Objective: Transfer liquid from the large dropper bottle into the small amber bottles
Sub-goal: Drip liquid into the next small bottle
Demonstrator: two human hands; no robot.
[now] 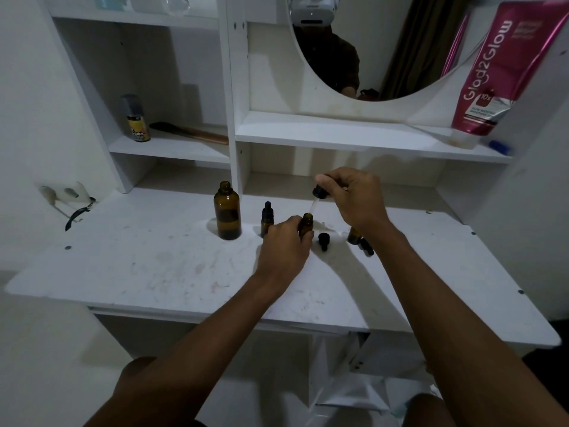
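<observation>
The large amber bottle (227, 211) stands uncapped and upright on the white desk (154, 272). My left hand (284, 248) grips a small open amber bottle (306, 224) standing on the desk. Above it my right hand (354, 195) pinches the black bulb of a dropper (318, 197), whose glass tip points down into that bottle's mouth. A capped small amber bottle (267, 217) stands just left of my left hand. Another small amber bottle (354, 235) sits partly hidden under my right wrist. A loose black dropper cap (323, 241) lies on the desk, and a second cap (366, 246) lies beside the right bottle.
White shelving rises behind the desk, holding a spray can (137, 120), a brush (191, 132) and a pink tube (505, 72). A round mirror (385, 41) hangs above. A wall socket with a black cable (77, 208) is at the left.
</observation>
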